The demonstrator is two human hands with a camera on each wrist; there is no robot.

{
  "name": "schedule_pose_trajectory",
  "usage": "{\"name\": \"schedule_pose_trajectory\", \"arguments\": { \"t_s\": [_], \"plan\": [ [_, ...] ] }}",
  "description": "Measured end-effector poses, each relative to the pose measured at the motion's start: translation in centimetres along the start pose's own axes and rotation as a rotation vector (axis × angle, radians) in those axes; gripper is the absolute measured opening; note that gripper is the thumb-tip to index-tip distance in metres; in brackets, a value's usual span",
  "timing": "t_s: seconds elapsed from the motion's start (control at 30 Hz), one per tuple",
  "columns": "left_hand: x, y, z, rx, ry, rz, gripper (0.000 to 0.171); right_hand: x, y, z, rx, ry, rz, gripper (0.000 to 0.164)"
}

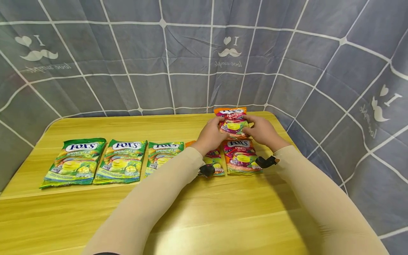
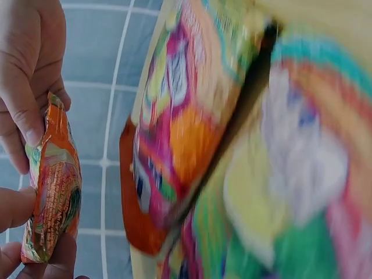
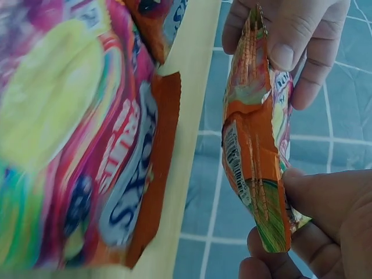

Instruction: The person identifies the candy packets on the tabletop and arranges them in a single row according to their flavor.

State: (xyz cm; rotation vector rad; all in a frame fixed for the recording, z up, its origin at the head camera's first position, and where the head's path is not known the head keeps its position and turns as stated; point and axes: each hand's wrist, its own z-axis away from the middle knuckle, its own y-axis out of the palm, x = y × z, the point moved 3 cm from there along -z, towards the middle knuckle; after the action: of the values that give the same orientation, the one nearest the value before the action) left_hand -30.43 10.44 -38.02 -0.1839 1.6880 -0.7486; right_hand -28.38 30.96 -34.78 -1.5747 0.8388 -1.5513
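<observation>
Both hands hold an orange Fox's Fruits candy bag point(image 1: 233, 123) just above the far right part of the yellow table point(image 1: 223, 212). My left hand point(image 1: 214, 131) pinches its left edge and my right hand point(image 1: 256, 130) pinches its right edge. The left wrist view shows the held bag point(image 2: 52, 186) edge-on, with my left hand point(image 2: 23, 232) below it. In the right wrist view my right hand point(image 3: 302, 232) grips the held bag point(image 3: 256, 151) at its lower end. Two more orange Fruits bags point(image 1: 242, 156) lie flat beneath the hands, one point(image 1: 216, 160) partly hidden by my left forearm.
Three green Fox's Spring Tea bags point(image 1: 74, 162) point(image 1: 122, 161) point(image 1: 162, 156) lie in a row on the table's left half. A grey cloth backdrop point(image 1: 191, 63) with white grid lines wraps round the table's back and right sides. The table's right edge point(image 1: 287, 131) is close to the hands.
</observation>
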Motion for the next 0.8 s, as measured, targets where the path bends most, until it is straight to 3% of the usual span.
{"name": "schedule_pose_trajectory", "arguments": {
  "t_s": [0.3,0.57,0.8],
  "plan": [
    [-2.3,3.6,0.2,0.057,0.059,-0.037,0.065,-3.7,-2.2,2.5,0.009,0.019,-0.002,0.058],
    [-3.6,6.3,0.8,0.133,0.066,-0.060,0.062,-6.4,-2.9,4.9,0.007,0.049,0.046,0.056],
    [-4.5,9.1,1.2,0.205,0.080,-0.158,0.054,-8.7,-3.8,6.5,0.050,0.053,0.045,0.057]
  ]
}}
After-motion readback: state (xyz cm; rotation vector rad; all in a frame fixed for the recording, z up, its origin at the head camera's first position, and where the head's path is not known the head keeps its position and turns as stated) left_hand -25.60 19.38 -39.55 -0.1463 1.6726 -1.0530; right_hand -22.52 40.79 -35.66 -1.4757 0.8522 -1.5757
